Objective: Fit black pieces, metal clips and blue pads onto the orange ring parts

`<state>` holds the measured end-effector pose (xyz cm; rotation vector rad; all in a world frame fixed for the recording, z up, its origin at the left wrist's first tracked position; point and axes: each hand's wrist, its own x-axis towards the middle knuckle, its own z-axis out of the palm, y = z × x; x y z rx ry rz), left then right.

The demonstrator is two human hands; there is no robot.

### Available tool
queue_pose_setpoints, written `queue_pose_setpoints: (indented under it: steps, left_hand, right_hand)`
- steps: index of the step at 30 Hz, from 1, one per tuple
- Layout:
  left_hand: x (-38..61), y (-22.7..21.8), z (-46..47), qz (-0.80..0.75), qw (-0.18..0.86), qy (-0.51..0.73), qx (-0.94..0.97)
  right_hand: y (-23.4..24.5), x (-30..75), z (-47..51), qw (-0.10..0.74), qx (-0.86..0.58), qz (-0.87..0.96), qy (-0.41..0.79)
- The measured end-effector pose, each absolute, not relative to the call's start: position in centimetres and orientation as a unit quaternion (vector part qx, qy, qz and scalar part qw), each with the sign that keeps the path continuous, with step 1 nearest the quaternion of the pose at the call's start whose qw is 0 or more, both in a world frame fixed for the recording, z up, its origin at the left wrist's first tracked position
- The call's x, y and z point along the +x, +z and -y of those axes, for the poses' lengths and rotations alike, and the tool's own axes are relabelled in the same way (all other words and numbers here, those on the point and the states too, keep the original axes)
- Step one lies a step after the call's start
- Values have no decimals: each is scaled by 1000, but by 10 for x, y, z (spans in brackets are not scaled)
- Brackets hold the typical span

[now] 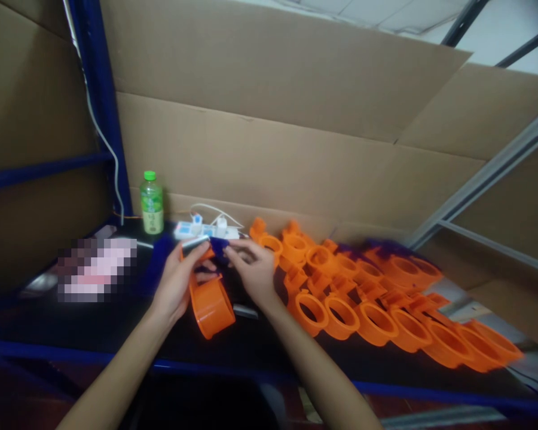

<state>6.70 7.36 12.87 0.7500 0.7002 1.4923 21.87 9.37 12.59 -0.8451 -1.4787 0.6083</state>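
My left hand (174, 282) is closed around an orange plastic packing-tape dispenser (213, 307), whose wide ring hangs below the fingers. A silvery strip (196, 242) shows at its upper end by my left thumb. My right hand (253, 269) pinches a small dark blue piece (219, 246) against that upper end; its exact kind is unclear. On the black tabletop just below my right hand lies a small grey metallic piece (245, 311). To the right, several similar orange dispensers (343, 313) stand side by side in rows.
At the back left stands a green-capped bottle (152, 203). A white power strip (206, 230) with plugs and cables lies behind my hands. Dark blue items (388, 248) sit behind the dispensers. Cardboard panels (273, 149) and a blue metal post (101, 101) close off the back. A pixelated patch covers the left.
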Motion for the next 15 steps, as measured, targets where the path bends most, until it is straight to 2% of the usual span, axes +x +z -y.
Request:
queue_pose_setpoints:
  steps: [6,15]
  left_hand:
    - [65,128,-75,-293,635,638,323]
    - [63,129,-74,-279,682,592,327]
  right_hand:
    - [132,220,-89,591,-314,725,162]
    - [128,226,-90,591,-256,760,80]
